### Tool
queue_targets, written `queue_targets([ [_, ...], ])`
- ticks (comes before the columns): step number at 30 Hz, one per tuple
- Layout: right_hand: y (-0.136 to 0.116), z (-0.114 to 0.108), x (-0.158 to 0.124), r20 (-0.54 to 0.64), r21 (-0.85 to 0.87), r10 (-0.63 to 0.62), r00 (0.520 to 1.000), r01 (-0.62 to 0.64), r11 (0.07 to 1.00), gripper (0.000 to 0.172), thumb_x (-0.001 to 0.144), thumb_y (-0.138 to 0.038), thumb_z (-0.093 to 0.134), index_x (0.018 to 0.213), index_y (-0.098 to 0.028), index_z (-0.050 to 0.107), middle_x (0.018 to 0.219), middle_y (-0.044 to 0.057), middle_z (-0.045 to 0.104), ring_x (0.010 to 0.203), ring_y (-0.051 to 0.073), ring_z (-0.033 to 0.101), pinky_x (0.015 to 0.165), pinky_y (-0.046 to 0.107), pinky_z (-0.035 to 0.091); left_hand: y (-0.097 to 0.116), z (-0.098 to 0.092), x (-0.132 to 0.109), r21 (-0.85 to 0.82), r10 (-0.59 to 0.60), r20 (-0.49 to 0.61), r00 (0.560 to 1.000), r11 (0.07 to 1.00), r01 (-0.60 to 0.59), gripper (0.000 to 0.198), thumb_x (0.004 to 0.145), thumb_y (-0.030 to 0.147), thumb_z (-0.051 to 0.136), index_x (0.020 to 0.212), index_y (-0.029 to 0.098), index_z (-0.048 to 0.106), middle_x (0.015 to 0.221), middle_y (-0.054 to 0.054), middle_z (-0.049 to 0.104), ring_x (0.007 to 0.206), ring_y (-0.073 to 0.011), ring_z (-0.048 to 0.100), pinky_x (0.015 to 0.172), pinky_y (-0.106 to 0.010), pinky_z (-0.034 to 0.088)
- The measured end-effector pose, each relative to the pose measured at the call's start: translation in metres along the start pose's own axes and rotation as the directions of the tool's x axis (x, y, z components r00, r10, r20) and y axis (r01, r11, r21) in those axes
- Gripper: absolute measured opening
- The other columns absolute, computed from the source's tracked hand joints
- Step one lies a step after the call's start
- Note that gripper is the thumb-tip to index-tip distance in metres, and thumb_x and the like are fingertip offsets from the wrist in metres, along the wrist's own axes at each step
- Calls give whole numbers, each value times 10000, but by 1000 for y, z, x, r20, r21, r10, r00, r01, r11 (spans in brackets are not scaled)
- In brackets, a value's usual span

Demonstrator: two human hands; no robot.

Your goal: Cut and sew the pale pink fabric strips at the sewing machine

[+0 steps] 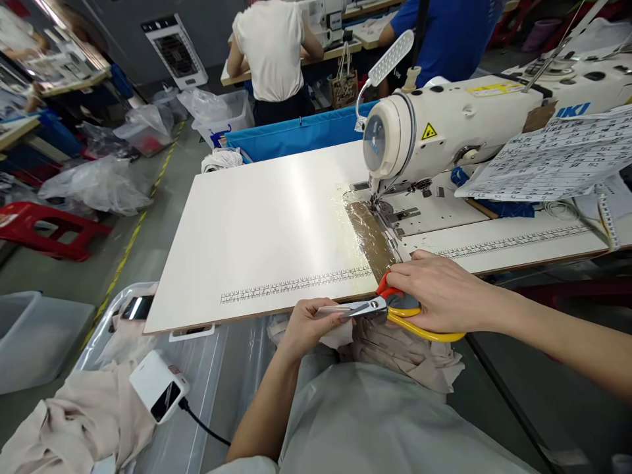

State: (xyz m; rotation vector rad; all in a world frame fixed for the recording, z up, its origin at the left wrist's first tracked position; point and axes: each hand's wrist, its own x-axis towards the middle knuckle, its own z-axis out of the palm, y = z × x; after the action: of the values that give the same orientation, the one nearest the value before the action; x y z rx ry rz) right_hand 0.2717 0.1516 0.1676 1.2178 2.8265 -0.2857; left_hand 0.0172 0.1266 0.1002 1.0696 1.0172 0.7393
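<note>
Left hand (309,327) pinches; right hand (437,293) grips.

The sewing machine (474,122) bears blue letters (573,110) ending in "KI" and a triangular yellow warning sign (428,131). Print is illegible on its yellow label (495,89), the sheet (548,158) before it and the ruler scale (296,285) on the tabletop (257,224) below it.

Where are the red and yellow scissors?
The scissors are just below and right of centre in the head view, in the right hand, blades by the left hand, near the white table.
</note>
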Motion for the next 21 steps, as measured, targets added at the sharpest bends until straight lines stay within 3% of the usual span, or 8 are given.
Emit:
queue_targets([
  [8,0,1,3,11,-26,-43,999,43,999,322,915,-447,510,741,-182,559,688,36,586,570,182,485,683,328,289,0,3,-2,-11,-16,6,1000,1000,16,414,642,537,840,662,138,735,591,-29,599,556,-112,465,529,-228,353],
  [12,2,6,2,0,-21,-37,999,37,999,327,911,-452,516,739,-180,571,688,41,601,559,179,470,669,326,287,-6,1,-5,-86,-55,-60,997,995,50,440,610,557,855,691,144,729,606,-29,613,533,-119,490,489,-222,367],
  [17,1,9,-2,-39,-41,-61,997,60,997,289,905,-404,518,754,-170,600,671,45,616,515,164,433,641,318,284,-13,-1,-8,-97,13,-94,996,995,-22,374,670,512,842,715,152,750,646,-30,622,554,-111,490,505,-218,382],
  [21,-2,9,-3,-41,-109,-55,998,50,993,223,867,-351,557,753,-164,599,661,42,605,517,167,449,633,312,258,-16,0,-8,-113,-8,-106,994,994,-4,357,662,496,855,715,156,761,627,-24,608,551,-105,482,511,-214,373],
])
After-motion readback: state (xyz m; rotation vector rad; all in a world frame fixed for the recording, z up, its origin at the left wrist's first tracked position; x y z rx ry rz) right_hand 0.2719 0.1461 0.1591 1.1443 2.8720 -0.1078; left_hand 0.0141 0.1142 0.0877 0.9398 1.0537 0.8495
